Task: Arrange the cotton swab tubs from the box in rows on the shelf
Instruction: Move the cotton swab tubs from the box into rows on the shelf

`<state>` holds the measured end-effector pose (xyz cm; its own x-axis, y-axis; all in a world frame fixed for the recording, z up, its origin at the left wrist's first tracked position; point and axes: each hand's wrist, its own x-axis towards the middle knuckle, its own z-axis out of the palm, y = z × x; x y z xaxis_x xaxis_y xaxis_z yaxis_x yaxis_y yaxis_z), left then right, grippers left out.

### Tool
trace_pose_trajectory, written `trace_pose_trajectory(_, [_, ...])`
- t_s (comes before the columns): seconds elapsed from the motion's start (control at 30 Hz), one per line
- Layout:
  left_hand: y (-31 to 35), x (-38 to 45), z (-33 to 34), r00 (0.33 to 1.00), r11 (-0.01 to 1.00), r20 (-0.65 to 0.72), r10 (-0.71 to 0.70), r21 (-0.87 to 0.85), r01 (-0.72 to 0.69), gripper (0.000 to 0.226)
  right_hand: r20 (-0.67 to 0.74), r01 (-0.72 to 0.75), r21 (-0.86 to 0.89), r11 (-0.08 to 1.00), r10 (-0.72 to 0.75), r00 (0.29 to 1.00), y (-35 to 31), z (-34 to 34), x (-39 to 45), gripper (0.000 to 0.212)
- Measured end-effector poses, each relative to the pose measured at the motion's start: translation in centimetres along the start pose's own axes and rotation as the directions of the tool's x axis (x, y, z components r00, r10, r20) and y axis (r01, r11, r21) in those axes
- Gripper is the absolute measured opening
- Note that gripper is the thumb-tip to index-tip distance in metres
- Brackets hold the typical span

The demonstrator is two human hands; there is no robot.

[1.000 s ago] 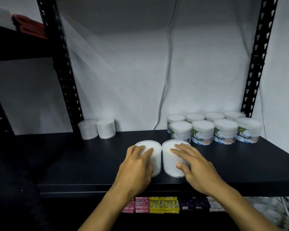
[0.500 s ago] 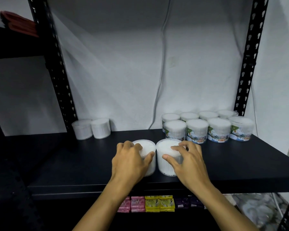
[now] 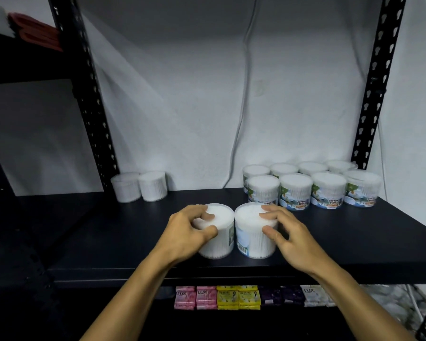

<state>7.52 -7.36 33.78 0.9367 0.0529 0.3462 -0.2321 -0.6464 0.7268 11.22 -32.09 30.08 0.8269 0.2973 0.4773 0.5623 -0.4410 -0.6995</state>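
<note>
Black shelf [image 3: 354, 242] against a white wall. Left hand [image 3: 186, 233] curled round the left tub [image 3: 219, 238], thumb and fingertips on its lid rim. Right hand [image 3: 289, 236] gripping the right tub [image 3: 252, 236] likewise, though blurred. Both tubs upright, touching. Beyond the right hand, eight labelled tubs [image 3: 312, 187] in two rows; far beyond the left, two plain tubs [image 3: 139, 186].
</note>
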Motion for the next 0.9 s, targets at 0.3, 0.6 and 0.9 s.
trace_pose_trajectory(0.3, [0.0,-0.1,0.1,1.0,0.983,0.025,0.016,0.183,-0.021,0.057,-0.008,-0.036,-0.133,0.99,0.035,0.999,-1.1,-0.4,0.0,0.042])
trace_pose_trajectory(0.6, [2.5,-0.4,2.8,0.986,0.807,-0.157,0.051,0.589,0.052,0.069,-0.319,-0.129,-0.362,0.923,0.008,0.948,-2.4,3.4,-0.5,0.046])
trace_pose_trajectory(0.9, [1.0,0.5,1.1,0.996,0.905,-0.04,0.078,0.422,-0.054,0.051,-0.143,-0.025,-0.137,0.99,0.005,0.99,-1.0,1.1,0.6,0.027])
